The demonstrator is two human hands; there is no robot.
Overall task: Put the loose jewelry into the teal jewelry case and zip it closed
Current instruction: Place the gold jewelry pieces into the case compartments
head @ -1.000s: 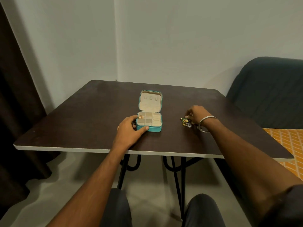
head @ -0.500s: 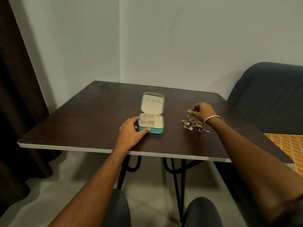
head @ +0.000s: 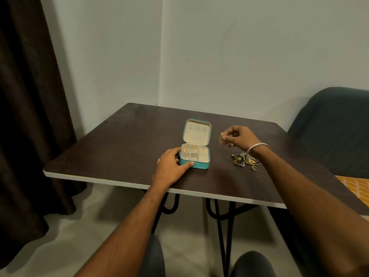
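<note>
The right hand (head: 240,136) hangs above the counter (head: 123,140), its grip narrow: thumb and forefinger pinch a small gold piece (head: 222,136) that dangles clear of the surface, to the right of the open lid (head: 196,130). The left hand (head: 171,166) rests at the near-left corner of the teal jewelry case (head: 194,156), thumb along the front wall and fingers curled round the left side, steadying it.

To do this step well, I would carry the piece across low and slow, bring it over an empty compartment, and let it go only once it is inside the walls, so it cannot bounce onto the dark counter. The left hand's hold should stay firm, as the case looks light and could slide toward the far edge. One gold piece (head: 184,150) already lies in the back-left compartment; the others look free.

The case sits near the middle of the counter, a little toward the near edge. The rest of the loose jewelry (head: 242,159) lies in a heap to its right, toward the right edge, partly under the right wrist and its silver bangle (head: 256,148).

Much is hard to read. The pinched piece is too small to name. The heap is a tangle whose count I cannot make out. The zip and its pull do not show.
</note>
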